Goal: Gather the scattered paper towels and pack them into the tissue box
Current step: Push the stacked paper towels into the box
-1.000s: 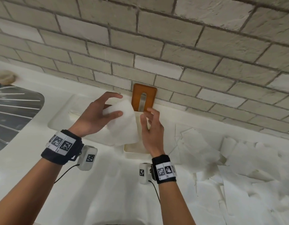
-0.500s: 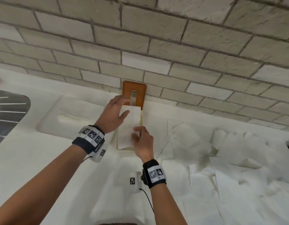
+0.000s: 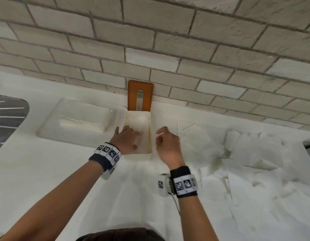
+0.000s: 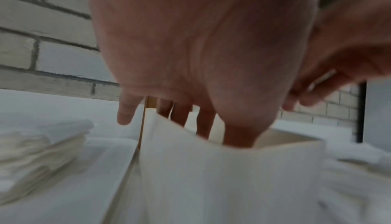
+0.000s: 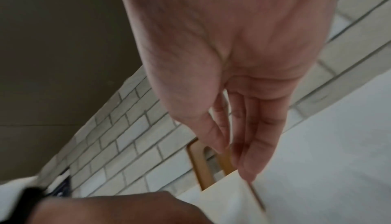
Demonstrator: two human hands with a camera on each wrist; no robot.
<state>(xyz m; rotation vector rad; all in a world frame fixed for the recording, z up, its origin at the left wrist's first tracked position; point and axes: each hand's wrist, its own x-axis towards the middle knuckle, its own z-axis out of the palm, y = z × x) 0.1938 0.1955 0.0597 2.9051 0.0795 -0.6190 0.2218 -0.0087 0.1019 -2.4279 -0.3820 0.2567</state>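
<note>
Black wristbands (image 3: 100,161) carry checkered marker tags and white camera units (image 3: 163,185).

One tissue box (image 3: 149,136), one orange lid (image 3: 140,94), two hands, one folded stack (image 3: 81,121), and loose paper towels (image 3: 255,162) beyond counting.

Head view: high, looking forward and down over the white tabletop (image 3: 46,171) toward its far edge and the brick wall (image 3: 168,40); both forearms in frame. Left wrist view: very close under the left hand (image 4: 201,52), facing the wall, low beside the tissue box (image 4: 232,177). Right wrist view: close, tilted, along the right hand (image 5: 243,60) toward the wall. All three share the box and its orange lid (image 3: 140,94).
</note>
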